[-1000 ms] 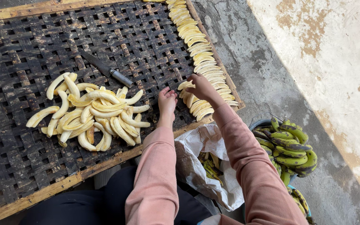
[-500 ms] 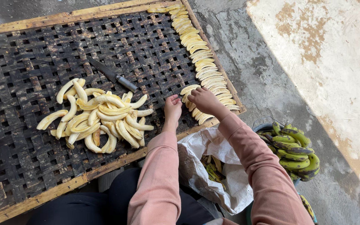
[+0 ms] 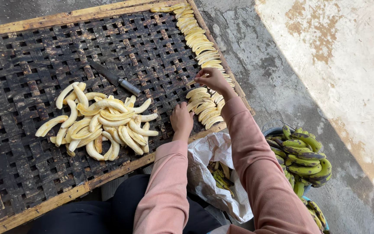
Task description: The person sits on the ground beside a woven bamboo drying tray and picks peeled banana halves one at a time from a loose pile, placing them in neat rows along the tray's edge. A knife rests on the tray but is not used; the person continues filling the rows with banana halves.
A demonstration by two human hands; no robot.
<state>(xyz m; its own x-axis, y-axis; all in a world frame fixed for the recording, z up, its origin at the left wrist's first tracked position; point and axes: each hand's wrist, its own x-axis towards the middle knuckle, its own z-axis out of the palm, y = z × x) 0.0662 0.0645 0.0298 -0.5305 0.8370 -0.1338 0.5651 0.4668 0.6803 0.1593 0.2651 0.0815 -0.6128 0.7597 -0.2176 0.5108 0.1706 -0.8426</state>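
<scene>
Woven tray (image 3: 18,56): your right hand (image 3: 212,79) pinches a peeled banana (image 3: 192,82) at its right edge; left hand (image 3: 181,119) rests slack nearby, w/ open mesh beyond.

peeled banana slices (image 3: 204,106) | pale yellow, curved | rowed flat along the woven tray's (image 3: 18,52) right edge

The person is wearing a dusty pink long-sleeved top, its soft fabric wrinkling along both arms and ending in snug cuffs at the wrists. Both the left hand (image 3: 181,119) and the right hand (image 3: 212,79) are showing bare, with no gloves, rings or watch. Dark, plain trousers are covering the lap below.
</scene>
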